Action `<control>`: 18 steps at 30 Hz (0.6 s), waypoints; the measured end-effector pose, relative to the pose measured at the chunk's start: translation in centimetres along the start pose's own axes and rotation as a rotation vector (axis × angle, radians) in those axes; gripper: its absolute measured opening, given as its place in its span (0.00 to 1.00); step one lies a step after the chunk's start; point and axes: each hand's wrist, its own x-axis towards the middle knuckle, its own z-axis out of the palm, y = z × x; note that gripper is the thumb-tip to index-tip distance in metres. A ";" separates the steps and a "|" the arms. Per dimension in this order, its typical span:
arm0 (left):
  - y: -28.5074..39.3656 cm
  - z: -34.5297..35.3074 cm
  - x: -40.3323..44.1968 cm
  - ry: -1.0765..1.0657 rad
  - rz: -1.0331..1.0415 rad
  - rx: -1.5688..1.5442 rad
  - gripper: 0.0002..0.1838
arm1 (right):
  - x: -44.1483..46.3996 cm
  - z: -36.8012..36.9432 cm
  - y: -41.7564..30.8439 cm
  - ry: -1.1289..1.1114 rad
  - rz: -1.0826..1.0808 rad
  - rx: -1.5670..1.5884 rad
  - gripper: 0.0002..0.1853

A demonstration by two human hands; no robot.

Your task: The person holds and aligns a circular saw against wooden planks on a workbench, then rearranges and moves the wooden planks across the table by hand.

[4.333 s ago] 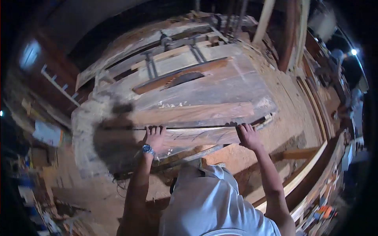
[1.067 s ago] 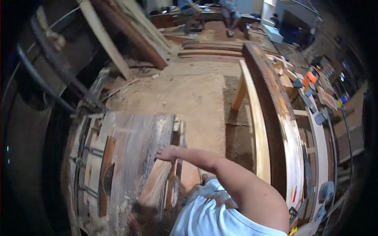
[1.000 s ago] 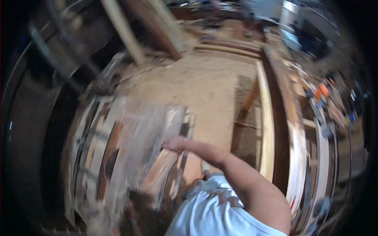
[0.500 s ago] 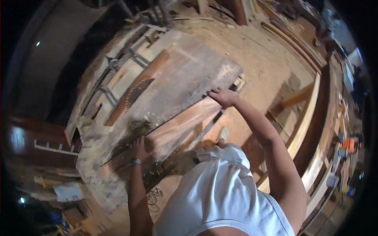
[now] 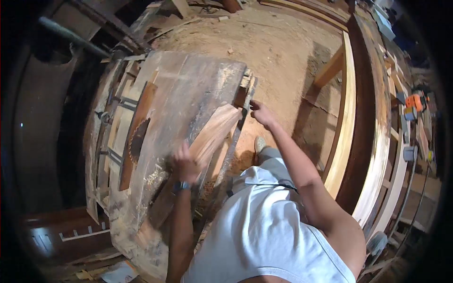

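Observation:
A reddish-brown wooden plank [image 5: 214, 133] lies lengthwise along the near edge of the saw table [image 5: 184, 85]. My left hand [image 5: 185, 165], with a watch at the wrist, is over the middle of the plank; motion blur hides how its fingers are set. Just beyond the plank's far end and right of the table edge, my right hand [image 5: 262, 114] is off the wood, its fingers partly bent and apart, with nothing in them. A toothed circular saw blade [image 5: 137, 140] rises through the table, left of the plank and apart from both hands.
A brown wooden strip [image 5: 144, 111] runs beside the blade. Sawdust [image 5: 155, 177] lies on the table. To the right stand long timber beams [image 5: 347, 118], with an orange power tool [image 5: 416, 102] behind them. My shoe [image 5: 259, 144] is on the dusty ground near the table.
My right hand has come off the plank's far end and is now beside it. My left hand has shifted forward along the plank. The view has turned and moved right.

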 end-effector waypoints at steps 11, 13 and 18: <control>18.6 2.0 18.2 -0.279 0.291 0.309 0.24 | -1.0 -6.9 -1.6 -0.146 -0.048 0.029 0.19; 19.0 1.4 17.9 -0.238 0.175 0.252 0.19 | -4.3 -13.7 -7.2 -0.063 -0.108 0.446 0.16; 21.5 -0.4 17.9 -0.273 0.155 0.151 0.21 | -16.4 -29.2 -27.1 0.286 -0.695 0.350 0.10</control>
